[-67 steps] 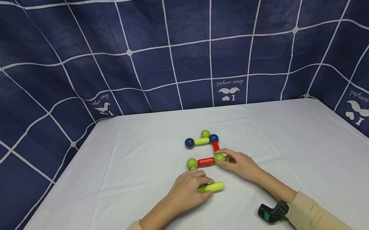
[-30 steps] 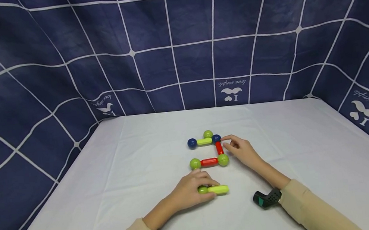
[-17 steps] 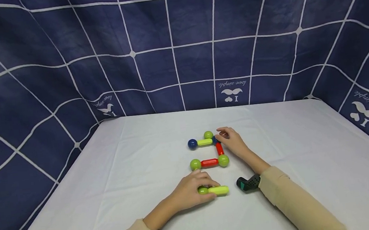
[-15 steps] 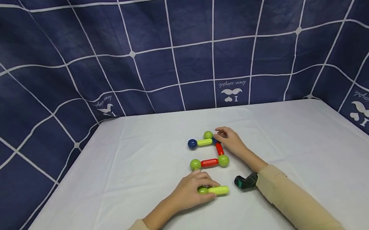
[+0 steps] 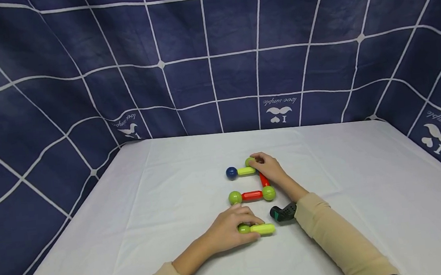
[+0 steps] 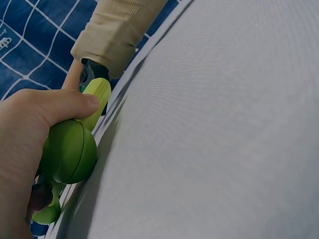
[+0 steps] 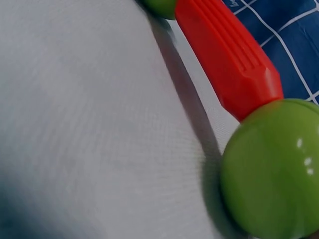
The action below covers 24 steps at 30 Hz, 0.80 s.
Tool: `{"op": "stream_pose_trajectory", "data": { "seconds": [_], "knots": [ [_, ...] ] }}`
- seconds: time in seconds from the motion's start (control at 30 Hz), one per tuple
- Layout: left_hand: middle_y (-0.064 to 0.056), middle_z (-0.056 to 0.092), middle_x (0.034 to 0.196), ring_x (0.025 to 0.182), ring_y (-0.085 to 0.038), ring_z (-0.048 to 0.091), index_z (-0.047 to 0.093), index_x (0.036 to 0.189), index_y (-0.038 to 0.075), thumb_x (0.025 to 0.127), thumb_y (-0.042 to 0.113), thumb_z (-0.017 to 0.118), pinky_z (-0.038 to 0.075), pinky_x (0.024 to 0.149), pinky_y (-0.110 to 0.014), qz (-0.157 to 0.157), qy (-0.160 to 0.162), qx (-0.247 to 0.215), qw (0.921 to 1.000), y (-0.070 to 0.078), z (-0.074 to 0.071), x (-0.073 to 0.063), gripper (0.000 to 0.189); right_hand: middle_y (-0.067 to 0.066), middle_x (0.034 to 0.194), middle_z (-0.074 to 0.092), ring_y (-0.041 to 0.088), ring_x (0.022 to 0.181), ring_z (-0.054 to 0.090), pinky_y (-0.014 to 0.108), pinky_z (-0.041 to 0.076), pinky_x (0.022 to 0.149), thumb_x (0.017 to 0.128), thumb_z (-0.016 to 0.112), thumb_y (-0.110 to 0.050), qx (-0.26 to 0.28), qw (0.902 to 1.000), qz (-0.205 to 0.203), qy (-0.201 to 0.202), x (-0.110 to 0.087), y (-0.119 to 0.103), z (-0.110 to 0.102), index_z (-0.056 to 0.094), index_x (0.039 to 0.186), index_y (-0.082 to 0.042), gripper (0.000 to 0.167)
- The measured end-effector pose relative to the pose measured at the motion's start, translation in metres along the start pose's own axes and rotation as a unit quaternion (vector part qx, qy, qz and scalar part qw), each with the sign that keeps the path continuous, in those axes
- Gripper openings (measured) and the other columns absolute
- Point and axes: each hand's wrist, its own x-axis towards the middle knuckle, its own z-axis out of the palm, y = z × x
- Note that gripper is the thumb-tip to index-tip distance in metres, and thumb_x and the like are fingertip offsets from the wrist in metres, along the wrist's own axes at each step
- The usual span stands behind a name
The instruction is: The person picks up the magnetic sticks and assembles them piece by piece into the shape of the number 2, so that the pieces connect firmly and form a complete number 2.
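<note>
A chain of magnetic building rods and balls lies on the white tablecloth. My left hand [image 5: 232, 228] grips its near end, thumb on a yellow-green rod [image 5: 263, 229] joined to a green ball [image 6: 70, 152]. Beyond it, a red rod [image 5: 252, 195] links two green balls, the left one [image 5: 235, 197] and the right one [image 5: 268, 193]. Another red rod [image 5: 264, 179] runs away towards my right hand [image 5: 270, 167], whose thumb and index finger pinch the far green ball [image 5: 249, 161]. A yellow-green rod [image 5: 246, 170] ends at a blue ball [image 5: 231, 173]. My right hand hides the corner blue ball.
The white tablecloth [image 5: 161, 184] spreads around the chain. A dark blue curtain [image 5: 234, 75] with white grid lines stands behind and at both sides. Each wrist wears a black camera, the right one [image 5: 284, 213] close to the near rod.
My right hand has left the near right green ball, moved away past the corner blue ball and come to the far green ball. My left hand keeps its hold.
</note>
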Motion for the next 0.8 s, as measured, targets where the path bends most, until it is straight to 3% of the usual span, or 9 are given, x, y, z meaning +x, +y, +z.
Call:
{"op": "stream_pose_trajectory", "data": {
  "seconds": [0.2, 0.47, 0.8],
  "knots": [
    [0.016, 0.061, 0.090, 0.082, 0.003, 0.043, 0.070, 0.099, 0.027, 0.078, 0.031, 0.068, 0.034, 0.073, -0.011, 0.005, 0.004, 0.004, 1.0000, 0.001, -0.001, -0.001, 0.021, 0.016, 0.119, 0.057, 0.028, 0.110, 0.052, 0.042, 0.040, 0.096, 0.088, 0.055, -0.035, 0.031, 0.9993, -0.002, 0.021, -0.002, -0.001, 0.000, 0.054, 0.122, -0.006, 0.044],
    [0.017, 0.061, 0.090, 0.082, 0.003, 0.043, 0.070, 0.099, 0.027, 0.078, 0.033, 0.067, 0.033, 0.071, -0.010, 0.000, -0.001, 0.012, 0.9999, 0.000, -0.002, 0.000, 0.021, 0.014, 0.125, 0.052, 0.026, 0.115, 0.046, 0.039, 0.038, 0.098, 0.090, 0.055, -0.033, 0.156, 0.9857, 0.018, 0.061, -0.011, -0.008, -0.013, 0.051, 0.126, -0.008, 0.044],
    [0.017, 0.061, 0.090, 0.081, 0.002, 0.042, 0.069, 0.100, 0.028, 0.079, 0.033, 0.067, 0.034, 0.069, -0.010, -0.015, -0.011, -0.001, 0.9998, 0.001, -0.002, 0.000, 0.022, 0.010, 0.119, 0.055, 0.020, 0.109, 0.049, 0.031, 0.040, 0.087, 0.088, 0.056, -0.040, 0.141, 0.9890, -0.003, 0.044, -0.050, -0.009, -0.032, 0.053, 0.124, -0.013, 0.045]
  ]
}}
